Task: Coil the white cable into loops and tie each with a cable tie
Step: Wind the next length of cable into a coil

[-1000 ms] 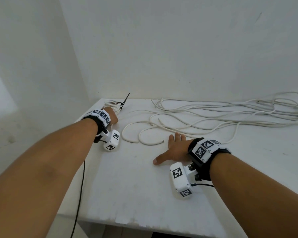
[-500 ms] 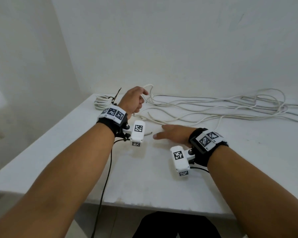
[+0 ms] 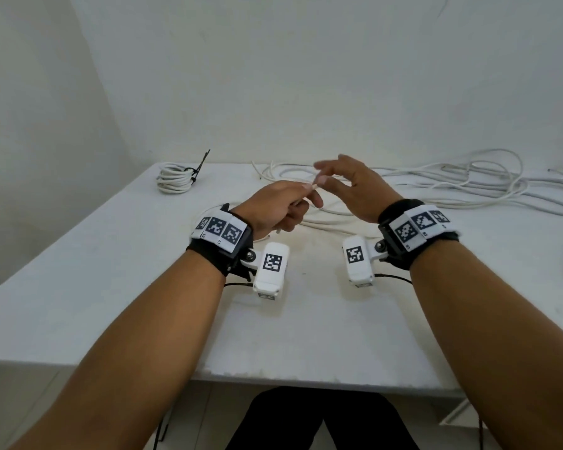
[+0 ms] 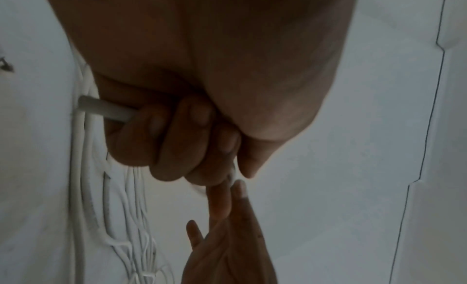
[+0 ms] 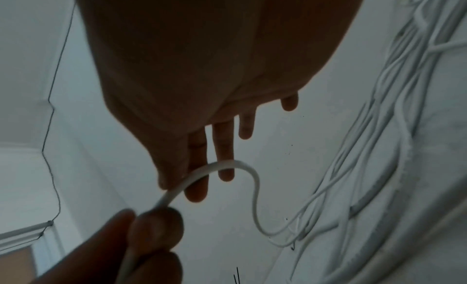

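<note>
Above the table's middle: our left hand holds the white cable in a fist.
Right hand: fingers spread wide, touching the cable's end.
Far left corner: tied coil.

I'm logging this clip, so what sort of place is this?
Probably a bare workroom set up for recording: a plain white table against blank white walls, holding only loose white cable and one coiled white bundle tied with a black cable tie.
</note>
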Available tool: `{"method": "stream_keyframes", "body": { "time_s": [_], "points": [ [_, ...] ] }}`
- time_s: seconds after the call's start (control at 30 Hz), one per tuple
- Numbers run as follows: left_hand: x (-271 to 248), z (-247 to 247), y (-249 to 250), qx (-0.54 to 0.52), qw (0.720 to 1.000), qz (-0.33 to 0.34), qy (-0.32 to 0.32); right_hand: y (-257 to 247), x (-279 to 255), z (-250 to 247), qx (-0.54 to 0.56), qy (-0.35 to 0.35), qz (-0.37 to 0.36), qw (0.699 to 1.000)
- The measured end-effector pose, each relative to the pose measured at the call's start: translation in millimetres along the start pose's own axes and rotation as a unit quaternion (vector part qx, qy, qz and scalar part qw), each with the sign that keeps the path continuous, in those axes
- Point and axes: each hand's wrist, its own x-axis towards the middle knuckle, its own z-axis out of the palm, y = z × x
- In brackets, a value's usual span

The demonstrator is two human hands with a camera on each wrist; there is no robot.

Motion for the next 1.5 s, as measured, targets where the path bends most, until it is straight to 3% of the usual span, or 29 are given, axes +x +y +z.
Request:
{"method": "stream_keyframes", "body": {
  "time_s": [0.23,0.33,0.43,0.53,0.63,0.7,0.8,0.97,1.13,1.23,1.33,1.5],
  "points": [
    [-3.9,-2.9,-8.4,-0.050,0.999,-0.009,-0.001,4.5,-8.4,-6.1,0.089,0.106,-0.006,0.990],
    [-5.3,0.0,-7.8,-0.123,0.992,-0.022,-0.034,3.0,-9.3,-4.1,0.089,0.160,-0.029,0.983],
    [-8.9,1.0,-1.5,-0.262,0.961,0.002,-0.091,3.3,-9.0,-3.6,0.172,0.169,-0.026,0.970],
    [-11.9,-2.6,3.8,-0.395,0.907,0.063,-0.130,6.2,-11.3,-3.2,0.275,0.127,-0.015,0.953],
    [-13.3,-5.5,7.2,-0.446,0.876,0.120,-0.142,7.4,-12.4,0.7,0.336,0.133,0.001,0.933],
    [-14.5,-5.4,9.2,-0.459,0.869,0.136,-0.126,5.5,-12.7,3.8,0.321,0.149,0.010,0.935],
    [-10.9,-2.9,9.4,-0.470,0.867,0.155,-0.050,-0.1,-13.5,10.9,0.190,0.123,0.027,0.974],
    [0.8,5.8,-4.1,-0.381,0.899,0.163,0.144,-16.0,-16.8,22.8,0.048,-0.024,0.014,0.998],
    [6.4,8.1,-20.5,-0.152,0.951,0.161,0.214,-23.8,-22.0,23.3,-0.056,-0.137,-0.001,0.989],
    [6.2,9.2,-23.3,0.062,0.973,0.138,0.172,-25.0,-27.1,21.9,-0.093,-0.144,-0.016,0.985],
    [1.9,7.3,-18.4,0.242,0.961,0.088,0.104,-20.7,-30.9,13.8,-0.032,-0.068,-0.005,0.997],
    [-6.5,9.3,-12.5,0.118,0.993,0.011,0.000,-14.0,-32.1,-0.5,0.071,0.044,-0.016,0.996]
  ]
}}
